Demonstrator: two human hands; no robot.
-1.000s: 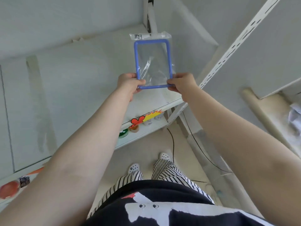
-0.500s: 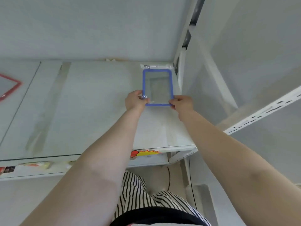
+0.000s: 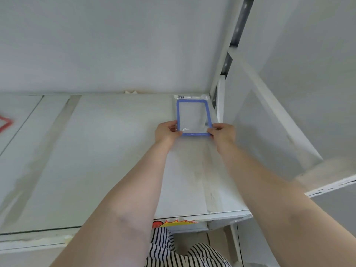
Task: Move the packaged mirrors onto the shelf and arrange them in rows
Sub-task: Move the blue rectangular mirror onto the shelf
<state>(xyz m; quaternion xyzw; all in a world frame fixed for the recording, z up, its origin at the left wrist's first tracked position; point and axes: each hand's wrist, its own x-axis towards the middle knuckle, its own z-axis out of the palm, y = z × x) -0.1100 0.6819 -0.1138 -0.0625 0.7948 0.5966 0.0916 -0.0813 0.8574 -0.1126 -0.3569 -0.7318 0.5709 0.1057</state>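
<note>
At the far right corner of a white shelf, a packaged mirror with a blue rectangular frame is held flat against the shelf surface. Its clear plastic wrapper extends past the frame's far edge, where a small printed label is seen close to the back wall. The wrapper's right side lies just beside the white upright at the shelf's end.

The mirror's near left corner is gripped by the left hand, with the thumb laid on top of the frame and the fingers curled shut around its edge. The near right corner is pinched by the right hand in the same way, its fingers closed on the frame. Both bare forearms are stretched forward from the bottom of the view.

Part of a red outline is seen at the far left edge of the shelf. A red and yellow sticker is fixed to the shelf's front lip. Below it, black-and-white striped trousers are visible.
</note>
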